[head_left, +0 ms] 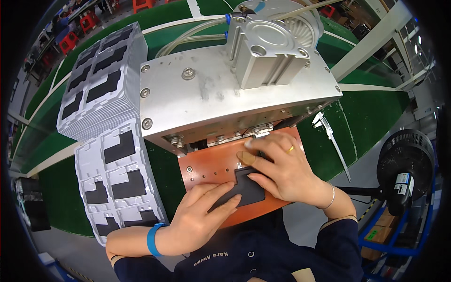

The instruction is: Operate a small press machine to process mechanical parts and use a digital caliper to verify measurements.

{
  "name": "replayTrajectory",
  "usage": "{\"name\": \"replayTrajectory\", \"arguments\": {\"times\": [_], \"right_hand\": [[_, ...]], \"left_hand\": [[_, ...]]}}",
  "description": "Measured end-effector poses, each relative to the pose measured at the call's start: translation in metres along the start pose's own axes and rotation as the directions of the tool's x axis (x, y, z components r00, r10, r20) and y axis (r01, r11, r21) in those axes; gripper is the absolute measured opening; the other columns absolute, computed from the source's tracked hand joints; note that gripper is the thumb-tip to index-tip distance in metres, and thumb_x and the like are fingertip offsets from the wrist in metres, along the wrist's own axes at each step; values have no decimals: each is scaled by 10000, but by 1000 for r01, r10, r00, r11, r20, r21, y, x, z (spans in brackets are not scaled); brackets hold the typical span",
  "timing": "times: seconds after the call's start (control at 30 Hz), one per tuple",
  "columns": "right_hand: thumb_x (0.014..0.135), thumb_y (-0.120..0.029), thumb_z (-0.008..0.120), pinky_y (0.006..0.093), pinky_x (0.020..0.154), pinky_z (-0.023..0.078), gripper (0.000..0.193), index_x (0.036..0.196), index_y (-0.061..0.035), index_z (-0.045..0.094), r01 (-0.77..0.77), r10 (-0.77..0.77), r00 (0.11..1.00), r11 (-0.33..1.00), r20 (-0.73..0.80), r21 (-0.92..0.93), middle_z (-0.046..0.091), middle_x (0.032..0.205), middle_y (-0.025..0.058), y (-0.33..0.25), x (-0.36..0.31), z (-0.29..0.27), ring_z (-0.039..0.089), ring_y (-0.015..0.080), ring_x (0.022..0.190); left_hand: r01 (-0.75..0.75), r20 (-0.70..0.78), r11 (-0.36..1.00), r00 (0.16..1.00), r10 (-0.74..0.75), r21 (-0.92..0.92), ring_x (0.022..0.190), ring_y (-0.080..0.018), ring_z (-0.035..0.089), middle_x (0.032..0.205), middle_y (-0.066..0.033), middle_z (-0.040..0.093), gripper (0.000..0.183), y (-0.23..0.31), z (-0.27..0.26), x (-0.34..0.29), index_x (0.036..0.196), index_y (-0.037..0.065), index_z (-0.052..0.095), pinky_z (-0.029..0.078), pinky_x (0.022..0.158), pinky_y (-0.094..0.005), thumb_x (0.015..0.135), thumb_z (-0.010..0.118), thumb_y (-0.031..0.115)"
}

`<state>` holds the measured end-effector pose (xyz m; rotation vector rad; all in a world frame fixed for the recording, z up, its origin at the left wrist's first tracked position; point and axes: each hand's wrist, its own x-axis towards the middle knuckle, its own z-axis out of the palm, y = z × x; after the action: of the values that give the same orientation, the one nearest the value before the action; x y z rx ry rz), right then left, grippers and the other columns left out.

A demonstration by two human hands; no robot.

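A flat black L-shaped piece [253, 190] lies on the orange plate [206, 164] in front of the machine. My left hand [199, 207] holds its left part, fingers along the upper edge and thumb on its face. The thumb of my right hand [282, 164] touches the piece's upper right edge. A tan cover wraps one of that hand's fingertips, beside a small silvery tab [240, 165] at the piece's top edge. The right fingers are curled close together near the machine's opening; anything small between them is hidden.
A metal press [188, 98] with a pneumatic cylinder [270, 51] stands just ahead. On the left, a white tray [101, 171] holds black pieces beside a tall tray stack [101, 120]. Calipers [332, 141] rest on the green tabletop, with a black fan [406, 164] farther right.
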<state>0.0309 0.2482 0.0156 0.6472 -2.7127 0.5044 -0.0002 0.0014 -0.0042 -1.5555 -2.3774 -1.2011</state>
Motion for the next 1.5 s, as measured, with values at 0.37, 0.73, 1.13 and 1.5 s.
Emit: {"name": "replayTrajectory", "arguments": {"times": [0.37,0.73,1.13,1.5], "right_hand": [[811,-179,743,405,899,435,215,1022,-147,714,83,-83,997,997,5,-5,613,1223,34,4,0,1,524,250,1114],[799,-149,754,384,906,449,271,1067,-142,715,69,-68,997,997,-44,39,607,1257,63,8,-8,3,545,280,1104],[741,-1,734,393,876,478,254,973,-72,661,71,-67,995,996,-70,62,685,1070,40,7,-13,2,636,254,997],[749,-22,764,367,852,499,237,965,-54,673,-35,81,969,980,-232,196,693,1159,84,10,-29,-11,620,271,1052]], "left_hand": [[-33,35,999,999,32,19,986,-294,605,1224,-199,640,417,-3,-2,0,1083,10,735,526,821,-358,667,709,31],[-37,46,998,998,35,43,983,-302,600,1227,-208,632,422,-1,-3,1,1090,8,734,530,848,-365,670,693,25],[-41,61,999,997,39,29,977,-293,589,1222,-203,628,444,-2,-4,1,1094,15,735,532,842,-353,652,686,23],[-33,64,993,998,26,113,961,-299,563,1198,-188,633,442,-1,-5,9,1127,28,730,514,848,-348,685,728,19]]}}
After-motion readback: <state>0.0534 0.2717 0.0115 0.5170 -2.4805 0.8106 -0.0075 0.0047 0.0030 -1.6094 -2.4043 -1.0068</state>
